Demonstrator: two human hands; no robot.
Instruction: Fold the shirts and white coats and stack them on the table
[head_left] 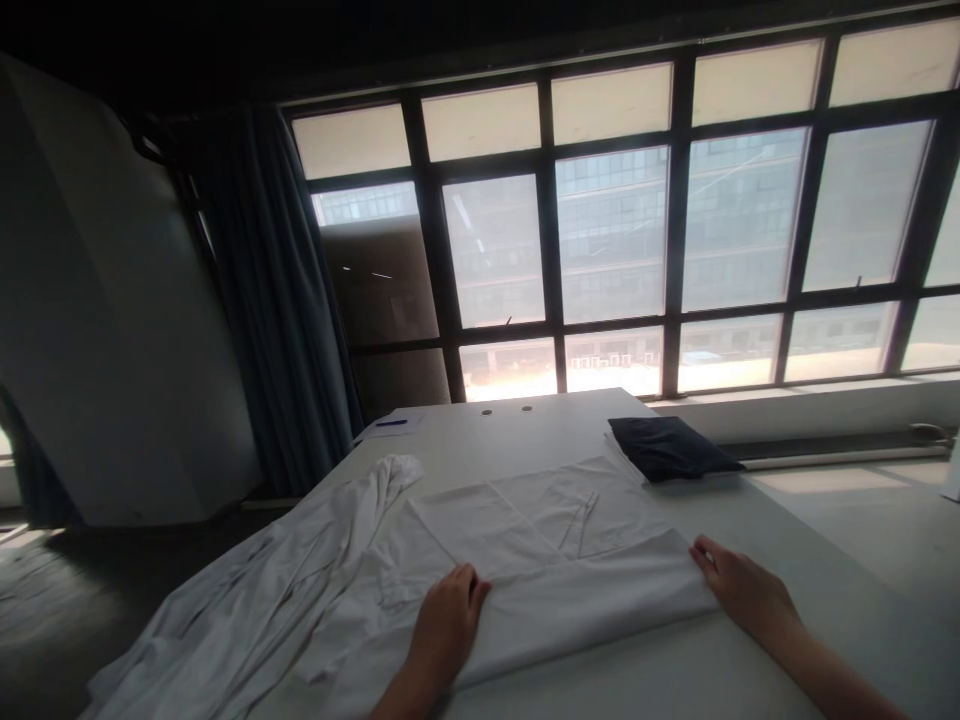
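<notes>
A white garment [525, 520], coat-like with seams and a pocket opening, lies spread across the table. Its near side is folded over into a long flat band. My left hand [450, 612] is closed on the fold's edge near the middle, fingers curled into the cloth. At the right end of the fold, my right hand [739, 585] pinches the corner between thumb and fingers. To the left, a second heap of crumpled white cloth [262, 590] lies against the garment; where one ends and the other begins is hard to make out.
Folded dark cloth [671, 447] rests on white cloth at the table's right edge. Paper with a dark pen [391, 423] lies at the far left corner of the white table [780, 640]. Beyond are windows [611, 230] and a blue curtain [277, 300].
</notes>
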